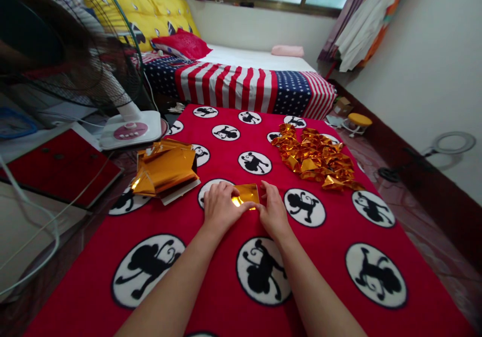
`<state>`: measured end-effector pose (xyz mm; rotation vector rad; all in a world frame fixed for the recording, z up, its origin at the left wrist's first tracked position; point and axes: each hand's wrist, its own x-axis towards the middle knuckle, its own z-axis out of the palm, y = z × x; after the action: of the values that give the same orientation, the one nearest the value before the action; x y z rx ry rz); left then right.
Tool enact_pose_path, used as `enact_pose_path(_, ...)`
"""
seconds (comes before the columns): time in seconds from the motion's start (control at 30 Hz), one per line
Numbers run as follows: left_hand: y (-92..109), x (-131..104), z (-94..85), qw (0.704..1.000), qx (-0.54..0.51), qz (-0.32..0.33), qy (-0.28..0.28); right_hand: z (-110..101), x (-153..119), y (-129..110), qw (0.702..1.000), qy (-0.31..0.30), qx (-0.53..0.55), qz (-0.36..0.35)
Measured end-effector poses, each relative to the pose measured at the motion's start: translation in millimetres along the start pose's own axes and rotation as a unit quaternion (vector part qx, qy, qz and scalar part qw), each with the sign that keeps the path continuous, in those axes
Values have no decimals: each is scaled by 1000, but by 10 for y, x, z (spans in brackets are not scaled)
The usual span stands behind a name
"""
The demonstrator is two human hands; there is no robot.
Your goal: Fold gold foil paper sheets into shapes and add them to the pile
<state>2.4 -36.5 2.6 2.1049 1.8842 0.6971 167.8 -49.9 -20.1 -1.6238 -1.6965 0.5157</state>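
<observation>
A small sheet of shiny gold foil paper (247,194) lies in the middle of the red cloth with monkey prints (211,287). My left hand (222,204) grips it from the left, its thumb along the near edge and its fingers curled over the left side. On the right, my right hand (274,207) has its thumb and fingers at the sheet's right edge. Left of my hands sits a stack of flat gold foil paper (167,169). Off to the right is a heap of folded gold foil pieces (314,156).
An electric fan (130,126) stands at the left, beside a red panel (62,163) and white cables. Behind the cloth is a bed with a flag-patterned cover (226,83). A yellow stool (360,120) and a ring-shaped stand (454,142) are along the right wall.
</observation>
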Motion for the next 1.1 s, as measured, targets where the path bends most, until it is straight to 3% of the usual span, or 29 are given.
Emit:
enact_pose_path(0.07, 80, -36, 30, 999, 26, -11, 16, -1, -3, 4, 1000, 5, 5, 1)
enact_pose_path(0.13, 69, -41, 26, 1000, 23, -6, -2, -9, -2, 2, 1000, 7, 11, 2)
enact_pose_path(0.43, -431, 146, -102, 972, -155, 110, -141, -49, 7, -8, 999, -6, 29, 13)
enact_pose_path(0.63, -466, 148, -99, 967, -175, 126, -136, -52, 29, -158, 998, -25, -17, 59)
enact_pose_path(0.83, -444, 131, -108, 970, -160, 135, -123, 129, -34, -346, 989, 33, -121, 83)
enact_pose_path(1.1, -443, 136, -138, 966, -178, 131, -137, -12, -36, -100, 997, 38, 6, 59)
